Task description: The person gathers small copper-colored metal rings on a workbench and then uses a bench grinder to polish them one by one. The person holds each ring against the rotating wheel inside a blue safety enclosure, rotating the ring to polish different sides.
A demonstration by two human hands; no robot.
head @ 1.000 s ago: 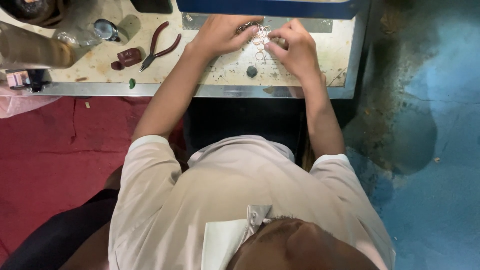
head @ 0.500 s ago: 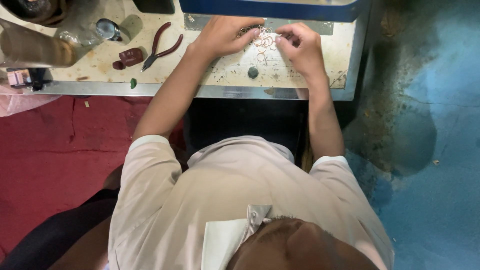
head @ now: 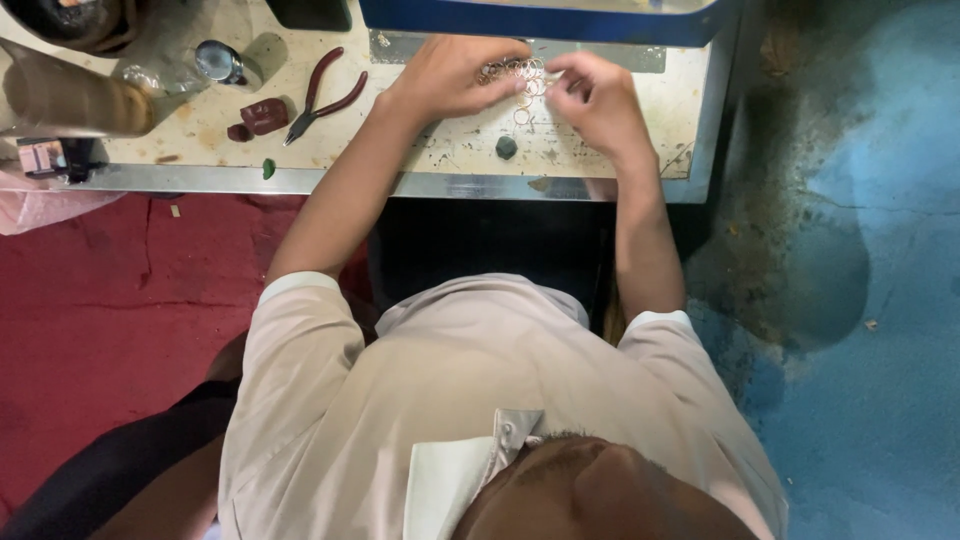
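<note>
Both hands work over a stained cream workbench [head: 420, 160]. My left hand [head: 450, 78] pinches a cluster of small thin metal rings [head: 512, 72] at its fingertips. My right hand [head: 598, 102] meets it from the right, fingers closed on the same rings. A few loose rings lie on the bench just below the fingers. A small dark green stone [head: 507, 147] sits on the bench under the hands, touched by neither.
Red-handled pliers [head: 322, 95] lie left of my left forearm, beside a dark red lump [head: 263, 115] and a clear glass jar [head: 218, 62]. A blue tray [head: 540, 20] runs along the bench's far side. A red mat [head: 90, 300] lies to the left and blue floor [head: 880, 330] to the right.
Both hands have stayed over the same spot on the bench. The fingers have shifted on the rings, and the cluster now sits a little higher between the fingertips.
</note>
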